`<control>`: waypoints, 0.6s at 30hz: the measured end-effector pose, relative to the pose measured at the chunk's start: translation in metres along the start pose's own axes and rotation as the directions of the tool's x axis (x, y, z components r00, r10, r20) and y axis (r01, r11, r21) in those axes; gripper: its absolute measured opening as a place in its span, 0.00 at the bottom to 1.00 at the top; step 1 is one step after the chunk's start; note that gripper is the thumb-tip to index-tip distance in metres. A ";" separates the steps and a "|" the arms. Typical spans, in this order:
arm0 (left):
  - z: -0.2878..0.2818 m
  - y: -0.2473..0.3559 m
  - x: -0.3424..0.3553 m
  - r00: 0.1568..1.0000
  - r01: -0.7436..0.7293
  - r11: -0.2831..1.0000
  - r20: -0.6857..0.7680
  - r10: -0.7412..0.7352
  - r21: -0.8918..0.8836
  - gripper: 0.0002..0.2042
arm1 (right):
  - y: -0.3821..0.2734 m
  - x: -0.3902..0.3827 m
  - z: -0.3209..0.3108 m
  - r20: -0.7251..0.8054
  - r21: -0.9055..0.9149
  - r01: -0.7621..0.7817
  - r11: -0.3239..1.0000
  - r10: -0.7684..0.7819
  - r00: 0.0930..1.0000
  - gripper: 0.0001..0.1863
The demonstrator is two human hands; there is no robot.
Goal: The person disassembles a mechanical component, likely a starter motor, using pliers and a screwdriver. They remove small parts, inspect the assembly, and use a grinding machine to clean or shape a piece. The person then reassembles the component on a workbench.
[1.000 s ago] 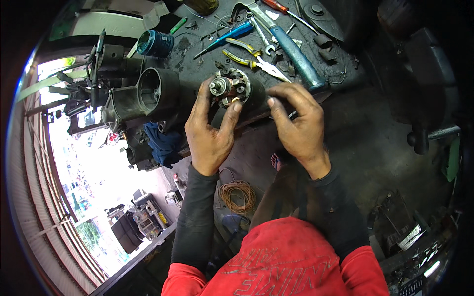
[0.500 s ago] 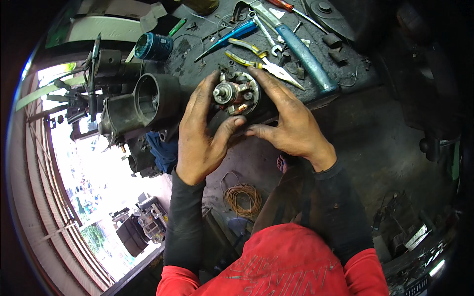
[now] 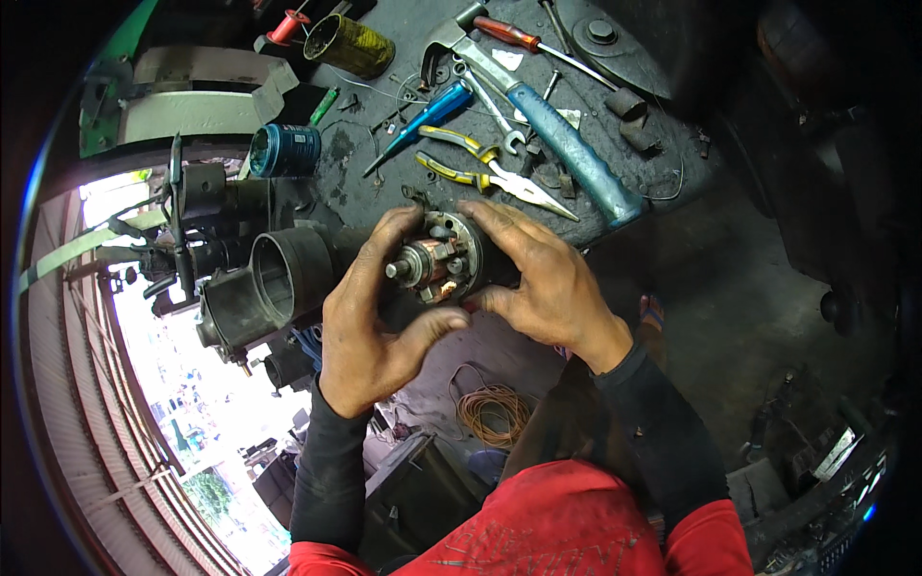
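A round electric motor [image 3: 434, 264] with a shaft, copper-coloured pieces and a metal rim lies between my hands above the bench's near edge. Its shaft end faces left and toward me. My left hand [image 3: 370, 317] cups its left side, fingers at the upper rim and thumb stretched below the face. Around the dark body on the right curls my right hand [image 3: 552, 278], its thumb underneath. The undersides of the fingers are hidden. Just left of my left hand stands a dark, hollow cylindrical housing [image 3: 279, 278]. Yellow-handled long-nose pliers [image 3: 495, 175] lie beyond the motor.
On the dark bench [image 3: 355, 197] lie a blue-handled hammer [image 3: 571, 149], a blue screwdriver [image 3: 423, 125], a red-handled screwdriver [image 3: 509, 34] and a wrench [image 3: 492, 104]. A blue jar [image 3: 286, 151] and yellow can [image 3: 351, 46] stand left. Coiled orange cable [image 3: 492, 415] lies on the floor.
My hands and the motor sit lower and slightly left in the picture. The motor's shaft end has turned further left. The view has shifted, showing more of the bench's far side.
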State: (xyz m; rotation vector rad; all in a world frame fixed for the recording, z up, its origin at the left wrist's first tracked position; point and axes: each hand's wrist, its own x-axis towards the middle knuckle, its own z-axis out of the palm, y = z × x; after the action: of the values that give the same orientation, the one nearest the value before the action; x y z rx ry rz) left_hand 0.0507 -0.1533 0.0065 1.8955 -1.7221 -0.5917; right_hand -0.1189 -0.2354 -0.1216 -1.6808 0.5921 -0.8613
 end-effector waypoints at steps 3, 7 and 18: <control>0.007 0.008 0.007 0.989 0.146 0.987 -0.021 -0.145 0.064 0.46 | 0.002 -0.002 -0.001 -0.012 -0.062 0.034 0.997 -0.035 0.999 0.50; 0.006 0.014 0.017 0.984 0.177 0.977 0.001 -0.179 0.118 0.43 | 0.007 -0.002 -0.002 -0.020 -0.024 0.070 0.997 -0.070 0.997 0.47; -0.002 0.013 0.025 0.991 0.113 0.987 0.065 -0.121 0.113 0.40 | 0.005 0.004 -0.006 0.035 -0.069 0.058 0.996 -0.056 0.998 0.45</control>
State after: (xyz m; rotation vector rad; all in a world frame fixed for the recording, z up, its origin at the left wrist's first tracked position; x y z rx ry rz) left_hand 0.0444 -0.1786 0.0169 2.0862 -1.7281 -0.6285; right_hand -0.1211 -0.2435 -0.1241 -1.7792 0.5595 -0.8612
